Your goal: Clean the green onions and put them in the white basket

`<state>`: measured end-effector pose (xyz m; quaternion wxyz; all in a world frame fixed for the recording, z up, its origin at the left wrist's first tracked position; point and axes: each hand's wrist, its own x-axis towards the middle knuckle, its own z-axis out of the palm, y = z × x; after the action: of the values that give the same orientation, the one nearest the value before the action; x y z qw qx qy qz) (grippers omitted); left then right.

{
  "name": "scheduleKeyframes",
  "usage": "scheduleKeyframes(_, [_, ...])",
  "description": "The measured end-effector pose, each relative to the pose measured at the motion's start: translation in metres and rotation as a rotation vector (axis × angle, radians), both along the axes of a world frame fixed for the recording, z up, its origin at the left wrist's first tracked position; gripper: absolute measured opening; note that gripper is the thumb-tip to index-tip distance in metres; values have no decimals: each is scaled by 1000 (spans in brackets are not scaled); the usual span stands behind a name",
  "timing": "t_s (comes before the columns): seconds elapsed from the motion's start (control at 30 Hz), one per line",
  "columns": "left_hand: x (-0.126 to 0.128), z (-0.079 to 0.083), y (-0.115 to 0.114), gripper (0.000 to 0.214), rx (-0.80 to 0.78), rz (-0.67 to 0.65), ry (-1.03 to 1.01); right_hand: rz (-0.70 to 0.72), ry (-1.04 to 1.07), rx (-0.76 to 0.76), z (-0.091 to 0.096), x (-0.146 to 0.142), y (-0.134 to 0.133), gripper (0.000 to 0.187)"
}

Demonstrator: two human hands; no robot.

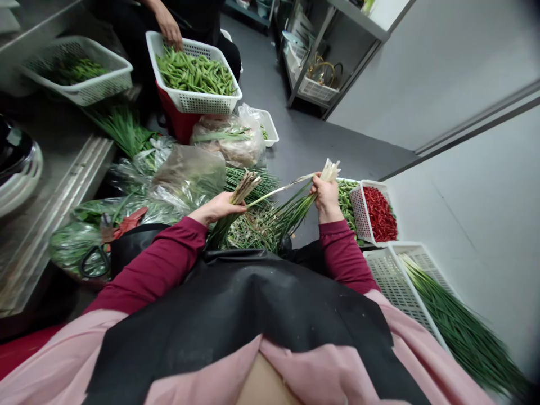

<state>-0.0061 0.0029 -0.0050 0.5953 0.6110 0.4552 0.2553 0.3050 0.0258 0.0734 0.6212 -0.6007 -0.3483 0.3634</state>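
Note:
My left hand [218,208] is closed round a bunch of scallions whose root ends [245,187] are brown and dirty. A tighter bunch with clean white ends [329,170] is in my right hand [327,197], its green leaves hanging down to the left. Between the two hands stretches a single pale stalk [278,190], one end at my right fingertips and the other near my left fingers. Below them lies a heap of peeled scraps and leaves [253,229]. Behind the heap are more green scallions [253,181], partly covered by a clear plastic bag [188,169].
A basket of cleaned scallions [426,270] stands at my right, beside a basket of red chillies [379,214]. Across from me, another person's hand [169,29] reaches into a basket of green peppers [196,73]. Scissors [93,261] rest on bagged greens at left, near a metal ledge [63,219].

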Motion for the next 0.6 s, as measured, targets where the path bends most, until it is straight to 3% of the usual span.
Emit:
scheduleKeyframes(0.07, [-3, -2, 0, 26, 11, 1, 51, -55, 43, 14, 1, 10, -1, 17])
scheduleKeyframes(0.13, [-6, -3, 0, 26, 25, -15, 69, -6, 54, -40, -1, 17, -6, 19])
scheduleKeyframes(0.27, [-8, 0, 0, 27, 78, -44, 81, 425, -47, -256, -20, -3, -28, 29])
scheduleKeyframes(0.37, [-5, -1, -1, 28, 73, -58, 91, 545, -100, -230, -40, -36, -39, 41])
scheduleKeyframes(0.47, [-6, -5, 0, 29, 52, -70, 75, 536, -152, -225, -53, -50, -35, 24])
scheduleKeyframes(0.6, [-16, -7, 5, 31, 58, 29, 133, 267, -72, -160, -49, -26, -20, 21])
